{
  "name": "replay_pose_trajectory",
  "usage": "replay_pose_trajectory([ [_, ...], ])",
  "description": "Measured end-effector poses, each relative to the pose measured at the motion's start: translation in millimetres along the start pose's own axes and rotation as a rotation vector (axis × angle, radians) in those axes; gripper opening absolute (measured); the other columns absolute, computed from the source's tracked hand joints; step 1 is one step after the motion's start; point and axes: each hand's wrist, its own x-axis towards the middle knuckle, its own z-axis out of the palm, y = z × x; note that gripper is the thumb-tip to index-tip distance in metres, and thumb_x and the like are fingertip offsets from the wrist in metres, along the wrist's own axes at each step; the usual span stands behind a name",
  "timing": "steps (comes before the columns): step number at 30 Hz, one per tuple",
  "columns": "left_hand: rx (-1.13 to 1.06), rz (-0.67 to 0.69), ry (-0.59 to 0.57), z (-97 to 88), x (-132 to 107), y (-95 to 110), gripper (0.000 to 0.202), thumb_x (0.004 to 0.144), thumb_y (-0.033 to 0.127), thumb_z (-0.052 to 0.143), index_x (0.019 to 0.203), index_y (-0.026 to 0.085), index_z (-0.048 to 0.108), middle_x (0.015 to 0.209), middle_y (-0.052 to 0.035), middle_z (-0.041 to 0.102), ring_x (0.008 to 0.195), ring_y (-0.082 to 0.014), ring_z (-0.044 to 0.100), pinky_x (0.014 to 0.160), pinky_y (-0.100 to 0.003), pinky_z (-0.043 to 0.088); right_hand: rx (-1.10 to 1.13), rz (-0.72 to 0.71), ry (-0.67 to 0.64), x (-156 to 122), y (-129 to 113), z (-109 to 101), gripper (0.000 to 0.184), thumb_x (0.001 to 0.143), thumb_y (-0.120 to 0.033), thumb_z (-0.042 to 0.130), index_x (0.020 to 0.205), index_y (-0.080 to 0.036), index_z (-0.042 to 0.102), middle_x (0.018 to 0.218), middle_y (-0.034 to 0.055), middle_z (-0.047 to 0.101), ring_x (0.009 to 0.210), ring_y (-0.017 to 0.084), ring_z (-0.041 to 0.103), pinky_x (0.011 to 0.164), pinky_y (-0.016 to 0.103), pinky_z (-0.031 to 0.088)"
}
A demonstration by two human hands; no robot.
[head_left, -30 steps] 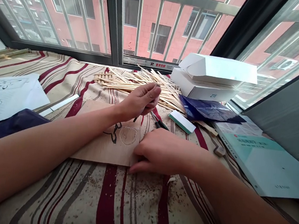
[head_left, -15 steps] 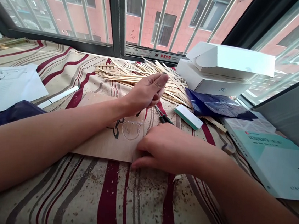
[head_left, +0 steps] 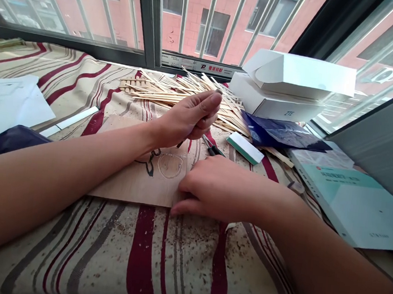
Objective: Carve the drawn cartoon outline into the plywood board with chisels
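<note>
A thin wooden board [head_left: 132, 189] lies flat on the striped cloth, with dark drawn shapes and a carved, roughly heart-like outline on it. Closed in a fist, my left hand [head_left: 195, 114] is above the board's far right part. A short dark tip shows beneath it, but what the fist holds is hidden. My right hand [head_left: 213, 186] grips the board's near right corner, thumb at the front edge and fingers curled at the right side. Just beyond that hand lies a black-handled tool [head_left: 214, 150] with a metal end, partly covered.
Thin wooden sticks [head_left: 174, 91] are heaped by the window. White boxes [head_left: 290, 91], a dark blue plastic sheet [head_left: 282, 132], a white-and-green block [head_left: 245, 147] and a book [head_left: 360, 197] lie right. Papers [head_left: 7, 104] and white strips [head_left: 73, 120] lie left. Crumbs dot the striped cloth [head_left: 101, 254].
The whole view has shifted slightly, so everything sits a little higher and further left. My left fist has turned or moved slightly over the board; my right hand keeps its grip.
</note>
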Motion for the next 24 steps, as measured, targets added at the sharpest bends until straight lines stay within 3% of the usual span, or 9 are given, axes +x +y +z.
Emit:
replay_pose_trajectory([
  [2,0.009,0.050,0.065,1.3,0.4,-3.8,0.045,0.113,0.029,0.056,0.071,0.020,0.043,0.059,0.0086,0.035,0.041,-0.0006,0.028,0.043,-0.015,0.021,0.001,0.004,-0.005,0.3,-0.4,0.0,0.045,0.102,-0.057,0.065,0.087,-0.019,0.084,0.073,0.0063,0.074,0.067,0.020,0.062,0.063,0.033,0.029],
  [5,0.028,0.231,0.286,5.4,0.3,-13.2,0.044,0.109,0.028,0.066,0.073,0.020,0.043,0.062,0.0080,0.035,0.045,-0.0017,0.031,0.043,-0.017,0.023,0.001,0.009,-0.011,1.4,-0.3,-1.3,0.045,0.101,-0.058,0.065,0.087,-0.020,0.084,0.074,0.0062,0.075,0.069,0.021,0.064,0.064,0.033,0.030],
  [7,0.026,0.304,0.368,6.6,0.0,-16.6,0.044,0.106,0.029,0.071,0.073,0.021,0.044,0.063,0.0076,0.035,0.046,-0.0022,0.032,0.042,-0.018,0.023,0.006,0.010,-0.022,2.1,0.0,-2.5,0.045,0.101,-0.058,0.066,0.089,-0.020,0.085,0.075,0.0067,0.075,0.069,0.021,0.064,0.064,0.033,0.031],
  [12,-0.021,0.104,0.172,-1.4,1.3,-10.1,0.042,0.113,0.031,0.058,0.075,0.022,0.043,0.060,0.0081,0.034,0.043,-0.0029,0.028,0.040,-0.019,0.020,0.016,-0.004,-0.033,2.8,-0.5,-4.4,0.044,0.101,-0.058,0.065,0.090,-0.020,0.085,0.075,0.0064,0.075,0.067,0.020,0.061,0.063,0.033,0.029],
  [14,-0.040,0.073,0.194,-4.8,2.8,-9.4,0.043,0.114,0.034,0.054,0.075,0.022,0.042,0.058,0.0085,0.033,0.042,-0.0036,0.026,0.039,-0.020,0.019,0.014,-0.007,-0.037,2.8,-1.2,-4.3,0.045,0.101,-0.058,0.065,0.087,-0.019,0.085,0.073,0.0058,0.074,0.066,0.019,0.060,0.061,0.033,0.028],
  [20,0.099,0.390,0.462,-2.1,3.7,-26.5,0.038,0.106,0.037,0.070,0.076,0.023,0.051,0.063,0.0058,0.039,0.049,-0.0070,0.035,0.042,-0.022,0.028,0.032,-0.010,-0.022,1.6,-2.0,-4.2,0.046,0.102,-0.056,0.065,0.085,-0.018,0.083,0.071,0.0054,0.072,0.064,0.018,0.056,0.061,0.032,0.028],
  [24,0.158,0.467,0.506,3.1,-0.2,-29.5,0.037,0.105,0.035,0.071,0.075,0.024,0.054,0.066,0.0039,0.044,0.052,-0.0087,0.041,0.044,-0.021,0.033,0.046,-0.010,-0.035,0.8,-1.5,-6.4,0.043,0.102,-0.054,0.066,0.086,-0.018,0.083,0.073,0.0061,0.073,0.067,0.019,0.058,0.062,0.032,0.029],
])
